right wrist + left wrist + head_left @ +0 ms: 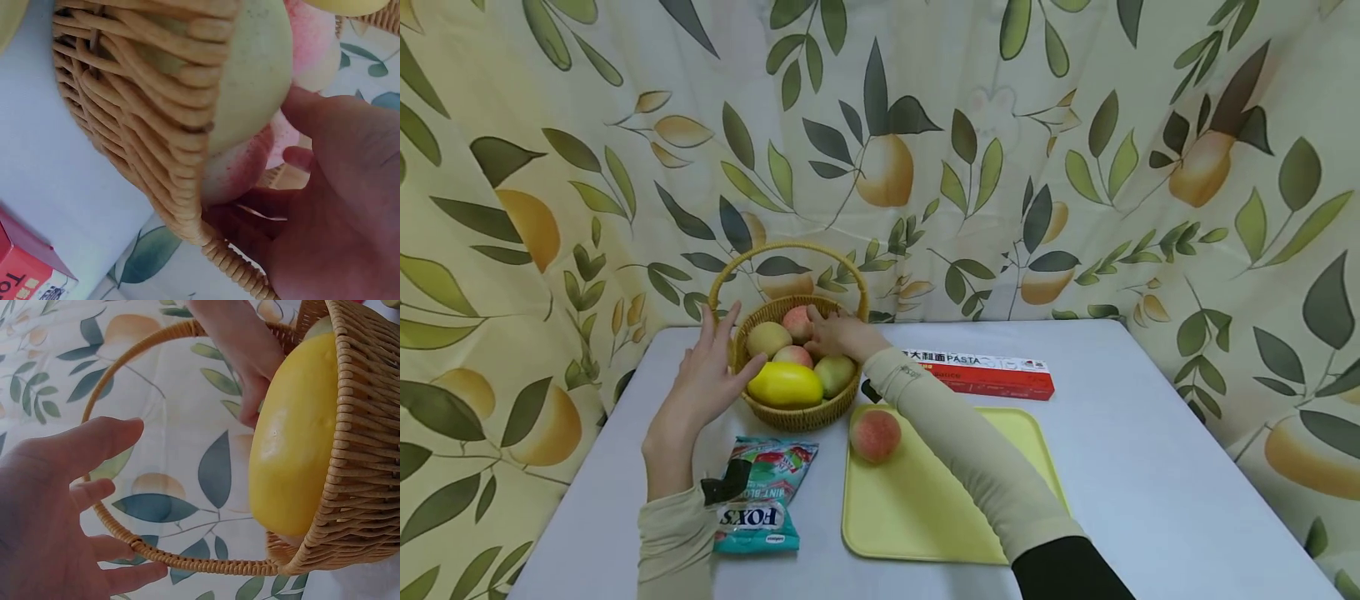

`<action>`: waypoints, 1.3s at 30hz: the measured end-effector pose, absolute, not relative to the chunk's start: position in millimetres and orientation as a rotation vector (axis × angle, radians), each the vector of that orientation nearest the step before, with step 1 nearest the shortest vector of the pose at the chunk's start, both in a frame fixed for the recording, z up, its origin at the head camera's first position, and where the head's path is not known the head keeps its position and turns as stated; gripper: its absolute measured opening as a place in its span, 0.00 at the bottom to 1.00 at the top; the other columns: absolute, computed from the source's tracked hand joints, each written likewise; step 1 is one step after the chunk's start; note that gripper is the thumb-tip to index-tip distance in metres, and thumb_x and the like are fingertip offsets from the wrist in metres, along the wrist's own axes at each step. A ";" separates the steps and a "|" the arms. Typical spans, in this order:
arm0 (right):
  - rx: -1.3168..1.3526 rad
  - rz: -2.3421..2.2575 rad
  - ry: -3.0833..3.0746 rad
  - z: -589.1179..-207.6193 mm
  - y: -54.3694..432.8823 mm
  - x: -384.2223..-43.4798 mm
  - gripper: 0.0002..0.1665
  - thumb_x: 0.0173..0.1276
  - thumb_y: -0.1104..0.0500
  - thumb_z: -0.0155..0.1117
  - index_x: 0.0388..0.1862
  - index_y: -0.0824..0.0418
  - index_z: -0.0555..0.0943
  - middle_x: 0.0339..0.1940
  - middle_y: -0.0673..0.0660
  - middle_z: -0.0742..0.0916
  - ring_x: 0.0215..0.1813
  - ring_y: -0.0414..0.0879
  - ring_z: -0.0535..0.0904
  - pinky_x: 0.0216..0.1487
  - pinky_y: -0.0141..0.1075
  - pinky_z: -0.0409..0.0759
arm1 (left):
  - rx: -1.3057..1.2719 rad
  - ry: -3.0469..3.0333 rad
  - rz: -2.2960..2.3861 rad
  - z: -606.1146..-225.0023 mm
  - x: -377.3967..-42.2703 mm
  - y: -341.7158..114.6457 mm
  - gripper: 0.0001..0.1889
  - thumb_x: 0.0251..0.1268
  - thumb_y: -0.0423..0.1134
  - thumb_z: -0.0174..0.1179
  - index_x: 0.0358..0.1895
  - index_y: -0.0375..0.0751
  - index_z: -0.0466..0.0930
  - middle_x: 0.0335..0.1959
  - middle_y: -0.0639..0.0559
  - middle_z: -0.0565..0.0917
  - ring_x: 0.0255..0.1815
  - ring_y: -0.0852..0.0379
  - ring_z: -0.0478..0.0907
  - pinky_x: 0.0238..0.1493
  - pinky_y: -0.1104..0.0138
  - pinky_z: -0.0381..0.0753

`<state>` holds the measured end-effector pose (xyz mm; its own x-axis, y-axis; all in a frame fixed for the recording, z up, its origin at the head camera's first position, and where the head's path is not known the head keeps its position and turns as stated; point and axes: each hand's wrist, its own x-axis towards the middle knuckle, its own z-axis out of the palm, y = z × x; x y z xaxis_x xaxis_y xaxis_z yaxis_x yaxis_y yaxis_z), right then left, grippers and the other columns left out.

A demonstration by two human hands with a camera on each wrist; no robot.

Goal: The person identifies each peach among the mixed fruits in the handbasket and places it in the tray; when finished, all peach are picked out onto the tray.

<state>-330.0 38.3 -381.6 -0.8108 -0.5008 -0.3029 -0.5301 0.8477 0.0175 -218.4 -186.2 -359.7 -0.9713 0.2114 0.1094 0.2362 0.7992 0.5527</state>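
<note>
A wicker basket (pixel 801 417) with a tall handle holds several peaches and other round fruits, with a yellow mango-like fruit (pixel 786 386) at its front. My right hand (pixel 841 333) reaches into the basket's back right. In the right wrist view, bent fingers lie beside a pinkish peach (pixel 240 172) by the rim, and the thumb is close to a green fruit (pixel 253 75). Whether they grip the peach is unclear. On the left, my left hand (pixel 696 387) is spread, its fingertips overlapping the handle (pixel 181 562) in the left wrist view; contact cannot be told.
Right of the basket's front, a peach (pixel 876 436) sits on a yellow tray (pixel 925 533), under my right forearm. A red and white pasta box (pixel 992 379) lies behind the tray. The teal Fox's candy bag (pixel 767 492) lies in front of the basket, beside my left wrist.
</note>
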 end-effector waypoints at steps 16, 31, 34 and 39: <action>-0.765 -0.073 3.043 -388.2 50.3 -322.1 0.47 0.63 0.49 0.75 0.76 0.57 0.65 0.71 0.70 0.68 0.58 0.61 0.80 0.50 0.50 0.87 | -0.355 -2.939 -0.926 -366.5 -215.7 -176.8 0.45 0.77 0.62 0.50 0.86 0.55 0.35 0.84 0.35 0.26 0.80 0.19 0.49 0.74 0.23 0.42; -0.799 -0.720 2.992 -362.3 151.3 -205.8 0.27 0.62 0.39 0.74 0.59 0.41 0.79 0.52 0.47 0.81 0.44 0.43 0.80 0.41 0.36 0.81 | -0.378 -2.952 -0.911 -353.4 -221.6 -181.9 0.43 0.80 0.58 0.48 0.86 0.55 0.33 0.83 0.35 0.21 0.79 0.16 0.45 0.72 0.22 0.45; -0.719 -0.868 2.849 -361.9 174.0 -191.0 0.23 0.64 0.35 0.71 0.55 0.37 0.79 0.50 0.42 0.84 0.44 0.41 0.82 0.45 0.37 0.82 | -0.375 -2.952 -0.915 -354.3 -221.1 -185.6 0.43 0.80 0.60 0.46 0.85 0.55 0.32 0.83 0.36 0.21 0.78 0.15 0.47 0.72 0.22 0.46; -0.599 -0.994 2.675 -366.1 200.2 -178.9 0.12 0.70 0.34 0.63 0.49 0.30 0.79 0.44 0.41 0.86 0.44 0.43 0.83 0.44 0.40 0.83 | -0.362 -2.962 -0.896 -356.0 -218.7 -185.9 0.43 0.79 0.63 0.45 0.85 0.55 0.33 0.83 0.35 0.21 0.76 0.13 0.49 0.71 0.21 0.48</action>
